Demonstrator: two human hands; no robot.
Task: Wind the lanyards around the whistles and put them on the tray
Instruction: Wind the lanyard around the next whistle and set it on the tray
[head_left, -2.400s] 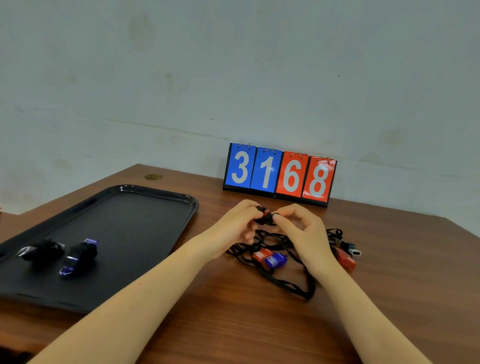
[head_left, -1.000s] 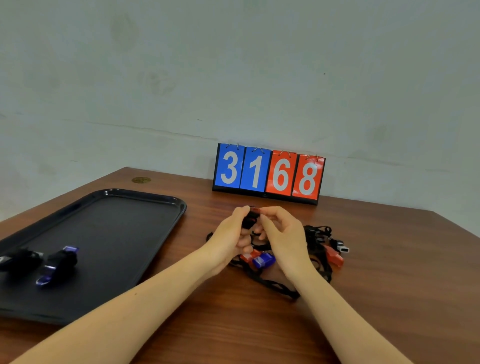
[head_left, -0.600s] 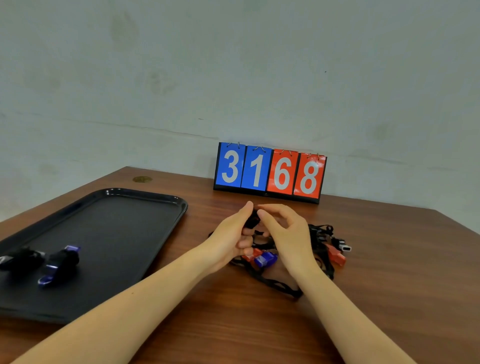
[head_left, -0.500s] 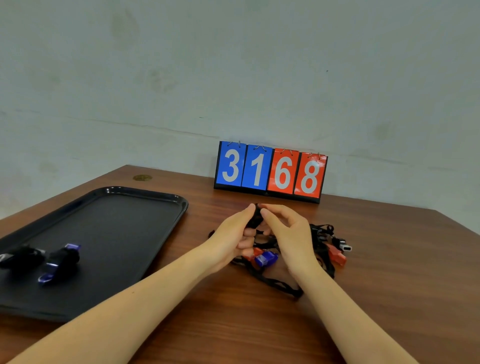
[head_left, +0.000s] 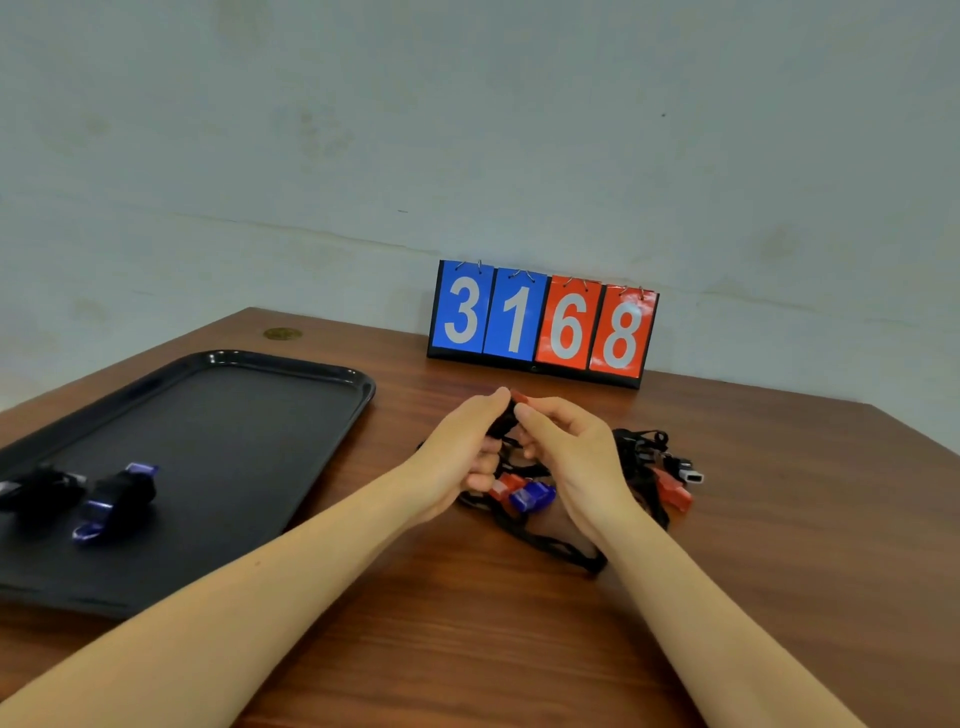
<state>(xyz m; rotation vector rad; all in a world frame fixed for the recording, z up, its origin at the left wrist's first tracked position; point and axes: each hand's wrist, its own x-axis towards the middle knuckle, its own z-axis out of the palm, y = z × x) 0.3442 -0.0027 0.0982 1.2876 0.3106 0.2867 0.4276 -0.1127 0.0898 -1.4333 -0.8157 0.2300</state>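
One view only, head-mounted, looking forward and down along both forearms across the wooden table (head_left: 727, 597) toward the pale wall (head_left: 467, 130). Close to the left hand (head_left: 457, 457) and right hand (head_left: 571, 457) at centre; black tray (head_left: 234, 415) left, number flip-board (head_left: 543, 325) at the far edge.

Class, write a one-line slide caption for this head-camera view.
Both hands wind a lanyard around a red whistle; two wrapped whistles lie on the black tray.
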